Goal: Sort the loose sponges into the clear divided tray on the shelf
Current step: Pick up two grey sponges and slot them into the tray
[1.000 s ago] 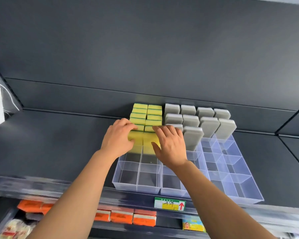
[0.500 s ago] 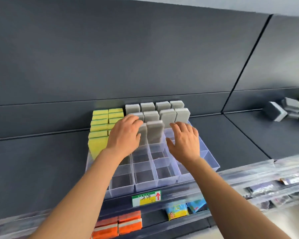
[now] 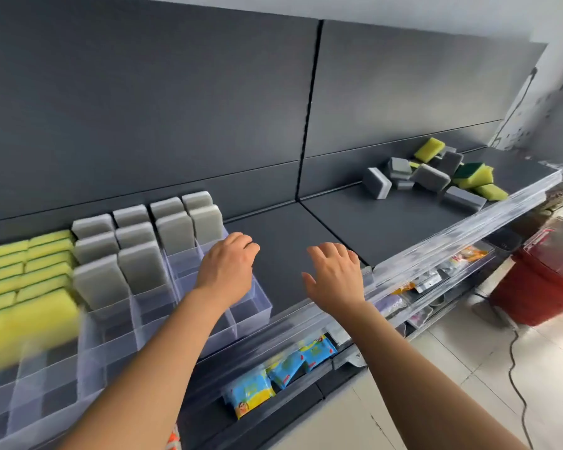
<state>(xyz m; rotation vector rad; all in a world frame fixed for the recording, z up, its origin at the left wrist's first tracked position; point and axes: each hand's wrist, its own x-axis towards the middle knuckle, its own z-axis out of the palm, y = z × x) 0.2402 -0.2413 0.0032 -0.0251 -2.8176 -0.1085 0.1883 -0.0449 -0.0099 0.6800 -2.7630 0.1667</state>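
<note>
Both hands are off the sponges now! A second ago they were pressing on the yellow sponges; half a second ago the left hand was over the grey sponges. It has since slid right and hovers over the bare end compartments of the clear divided tray. Its fingers are loosely curled and hold nothing.

The right hand has gone further. It was above the tray's right part, and now it is past the tray's edge, over the bare dark shelf. Its fingers are spread apart, palm down, empty.

Left of the left fingers, the grey sponges stand upright in their compartments. Further left again, the yellow ones fill theirs, the nearest blurred.

The view has swung right too. The pile of loose sponges, only partly seen half a second ago, is now in full view. It is a mix of grey and yellow-green, lying jumbled on the shelf well beyond the right fingers, up and to their right, untouched.

Below both hands, blue packets sit on a lower shelf. Far right of the fingers, a red bin stands on the floor.
</note>
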